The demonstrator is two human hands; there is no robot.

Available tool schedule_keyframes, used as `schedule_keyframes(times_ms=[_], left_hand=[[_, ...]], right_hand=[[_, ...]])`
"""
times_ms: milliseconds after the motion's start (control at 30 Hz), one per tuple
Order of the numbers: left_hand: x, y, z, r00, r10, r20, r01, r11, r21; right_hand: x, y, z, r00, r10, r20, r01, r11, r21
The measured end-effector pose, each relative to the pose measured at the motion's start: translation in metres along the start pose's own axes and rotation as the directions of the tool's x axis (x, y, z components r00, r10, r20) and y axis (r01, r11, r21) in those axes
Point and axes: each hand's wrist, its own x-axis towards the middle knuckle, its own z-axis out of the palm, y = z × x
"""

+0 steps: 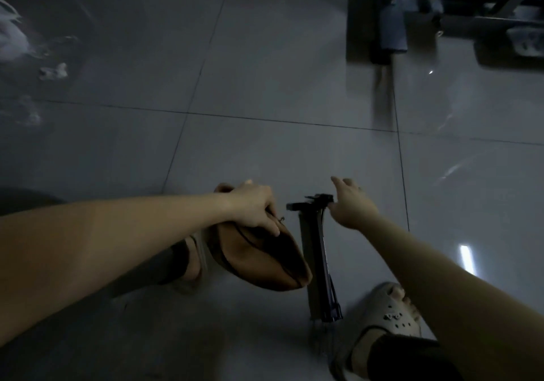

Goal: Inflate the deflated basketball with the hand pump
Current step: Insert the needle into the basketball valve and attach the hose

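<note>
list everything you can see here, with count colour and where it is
basketball: one, brown-orange, deflated and folded, bottom centre on the floor
hand pump: one, black, just right of the basketball
small metal piece: one, silvery, by the left fingers; too small to identify
floor: one, glossy grey tiles, throughout
metal frame: one, dark, top right, blurred
white scraps: a few, white, far left on the floor
shoes: two, pale beige, on the feet either side of ball and pump
left hand: one, grips the top of the basketball
right hand: one, fingers stretched, at the pump's handle end
</note>
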Motion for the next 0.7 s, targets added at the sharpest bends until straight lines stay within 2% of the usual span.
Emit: schedule_keyframes(times_ms=[67, 100, 200, 267, 467, 567, 700], left_hand=[[0.015, -0.018, 0.026, 0.999, -0.043, 0.025, 0.045, 0.997, -0.069], [0.023, -0.028, 0.040, 0.997, -0.067, 0.043, 0.071, 0.991, -0.112], [0.041, -0.056, 0.080, 0.987, -0.142, 0.078, 0.157, 0.956, -0.246], [0.047, -0.065, 0.099, 0.979, -0.186, 0.087, 0.204, 0.933, -0.298], [0.052, -0.056, 0.116, 0.979, -0.188, -0.078, 0.160, 0.948, -0.276], [0.050, -0.066, 0.117, 0.975, -0.216, -0.058, 0.187, 0.928, -0.323], [0.050, -0.069, 0.104, 0.973, -0.230, -0.010, 0.218, 0.932, -0.291]], right_hand=[[0.015, 0.011, 0.024, 0.999, -0.030, 0.011, 0.031, 0.995, -0.090], [0.023, 0.018, 0.034, 1.000, -0.006, 0.030, 0.008, 0.997, -0.079], [0.053, 0.036, 0.064, 0.985, 0.117, 0.125, -0.129, 0.987, 0.091], [0.065, 0.040, 0.083, 0.975, 0.140, 0.172, -0.169, 0.972, 0.166], [0.084, 0.027, 0.131, 0.944, 0.237, 0.231, -0.305, 0.894, 0.327], [0.085, 0.025, 0.150, 0.932, 0.315, 0.179, -0.353, 0.899, 0.258], [0.084, 0.031, 0.152, 0.937, 0.317, 0.146, -0.345, 0.904, 0.251]])
